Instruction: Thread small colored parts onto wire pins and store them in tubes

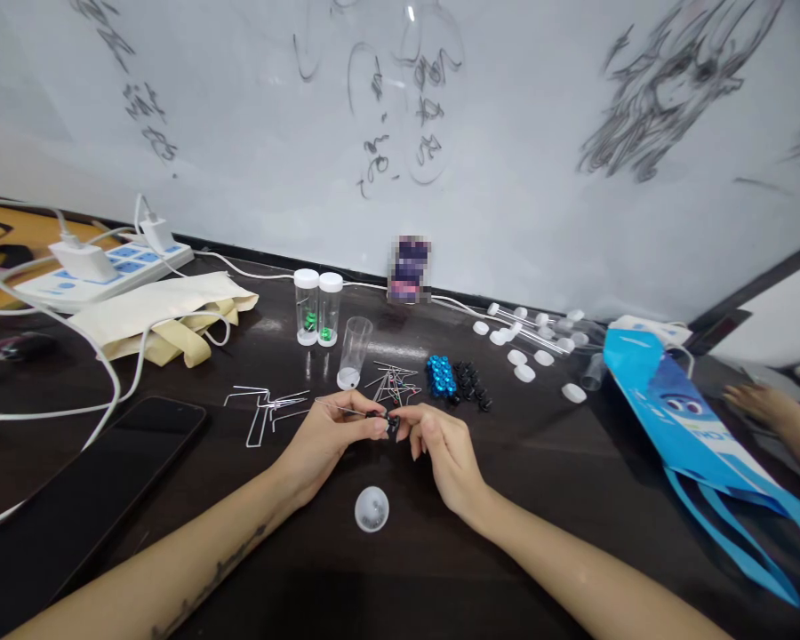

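Observation:
In the middle of the table, the fingertips of my left hand [333,431] and my right hand [444,453] meet around a small black part [392,423]. Both hands are closed in a pinch on it. A thin silver rod [340,407] also runs through my left fingers toward the part; whether the two are joined is unclear. Just beyond are loose thin metal pins [395,384], a block of shiny blue pieces [441,376] and several small black pieces [472,384]. Bent L-shaped metal rods [261,413] lie left of my left hand. Nearer me sits a small white cup [372,509].
Two white-capped clear tubes [318,307] and an uncapped tube [355,353] stand behind my hands. White caps [524,372] and clear tubes lie at right, near a blue bag [693,418]. A phone [107,498], cables and a power strip [113,271] occupy the left. Another person's hand [760,404] rests far right.

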`<state>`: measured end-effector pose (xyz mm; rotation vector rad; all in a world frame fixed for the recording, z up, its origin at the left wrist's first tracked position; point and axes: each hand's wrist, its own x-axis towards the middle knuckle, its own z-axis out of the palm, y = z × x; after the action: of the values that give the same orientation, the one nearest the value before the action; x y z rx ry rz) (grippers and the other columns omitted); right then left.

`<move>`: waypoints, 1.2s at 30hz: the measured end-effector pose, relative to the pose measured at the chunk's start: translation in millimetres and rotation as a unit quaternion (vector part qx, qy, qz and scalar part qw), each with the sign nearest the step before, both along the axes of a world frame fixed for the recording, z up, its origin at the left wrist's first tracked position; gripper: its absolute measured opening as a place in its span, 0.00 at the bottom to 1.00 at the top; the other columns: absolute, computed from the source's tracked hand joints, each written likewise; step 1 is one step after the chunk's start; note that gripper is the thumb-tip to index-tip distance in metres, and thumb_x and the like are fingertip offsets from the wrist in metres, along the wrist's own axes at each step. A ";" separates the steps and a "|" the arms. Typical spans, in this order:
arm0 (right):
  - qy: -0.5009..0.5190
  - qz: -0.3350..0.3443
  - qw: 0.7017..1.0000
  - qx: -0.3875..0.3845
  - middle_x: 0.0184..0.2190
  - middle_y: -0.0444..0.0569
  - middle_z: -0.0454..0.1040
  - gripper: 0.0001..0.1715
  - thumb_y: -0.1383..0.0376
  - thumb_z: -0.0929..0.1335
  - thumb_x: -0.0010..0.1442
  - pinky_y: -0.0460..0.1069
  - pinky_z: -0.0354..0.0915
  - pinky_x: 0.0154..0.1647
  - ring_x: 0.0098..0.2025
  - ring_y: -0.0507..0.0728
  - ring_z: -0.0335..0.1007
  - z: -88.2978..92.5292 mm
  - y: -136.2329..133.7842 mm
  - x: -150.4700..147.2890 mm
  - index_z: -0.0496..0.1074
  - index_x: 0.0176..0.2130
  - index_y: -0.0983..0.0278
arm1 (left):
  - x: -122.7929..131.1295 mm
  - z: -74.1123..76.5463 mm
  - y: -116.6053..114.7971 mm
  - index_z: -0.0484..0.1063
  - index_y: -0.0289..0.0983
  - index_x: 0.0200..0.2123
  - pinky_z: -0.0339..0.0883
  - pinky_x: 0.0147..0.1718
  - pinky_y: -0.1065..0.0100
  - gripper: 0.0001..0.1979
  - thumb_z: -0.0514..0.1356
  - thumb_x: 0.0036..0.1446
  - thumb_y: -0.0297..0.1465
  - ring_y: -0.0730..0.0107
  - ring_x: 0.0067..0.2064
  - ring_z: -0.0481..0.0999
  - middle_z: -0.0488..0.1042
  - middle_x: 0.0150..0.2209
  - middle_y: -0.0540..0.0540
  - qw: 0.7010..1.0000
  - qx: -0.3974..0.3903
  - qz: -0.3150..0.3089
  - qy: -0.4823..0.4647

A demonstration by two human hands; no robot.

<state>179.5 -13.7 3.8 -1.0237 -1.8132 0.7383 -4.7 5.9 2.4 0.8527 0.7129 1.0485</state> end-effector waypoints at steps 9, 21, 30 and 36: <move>0.011 -0.013 1.000 -0.004 0.26 0.47 0.69 0.26 0.56 0.54 0.71 0.50 0.62 0.31 0.28 0.54 0.65 -3.6 0.7 1.2 0.75 0.45 0.64 | -0.8 0.1 -0.9 0.76 0.34 0.31 0.66 0.38 0.68 0.09 0.70 0.44 0.26 0.70 0.32 0.76 0.79 0.28 0.48 1.000 0.002 0.002 0.001; -0.005 0.000 1.000 0.018 0.23 0.46 0.66 0.26 0.55 0.54 0.70 0.52 0.62 0.35 0.32 0.57 0.67 -0.2 -1.0 1.2 0.74 0.46 0.64 | -0.2 0.6 -0.7 0.77 0.35 0.30 0.66 0.38 0.69 0.08 0.70 0.44 0.25 0.71 0.32 0.76 0.79 0.28 0.48 1.000 0.005 -0.001 -0.002; -0.011 -0.009 0.999 0.043 0.23 0.47 0.66 0.25 0.56 0.54 0.70 0.54 0.64 0.39 0.34 0.59 0.68 0.7 -2.3 1.0 0.73 0.47 0.64 | -0.1 1.5 -0.8 0.77 0.34 0.30 0.66 0.39 0.69 0.08 0.70 0.44 0.26 0.71 0.32 0.76 0.79 0.29 0.48 1.000 0.010 0.000 0.005; -0.004 -0.005 1.000 0.030 0.26 0.48 0.67 0.25 0.56 0.54 0.70 0.52 0.64 0.36 0.32 0.57 0.67 0.2 -1.4 0.9 0.74 0.45 0.64 | 0.4 2.1 -0.8 0.77 0.34 0.29 0.66 0.38 0.68 0.08 0.71 0.43 0.26 0.70 0.32 0.76 0.79 0.28 0.48 1.000 0.007 0.001 0.006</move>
<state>180.4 -15.1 4.0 -0.9966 -1.8245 0.6708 -4.4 5.1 4.5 0.8712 0.7179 1.0526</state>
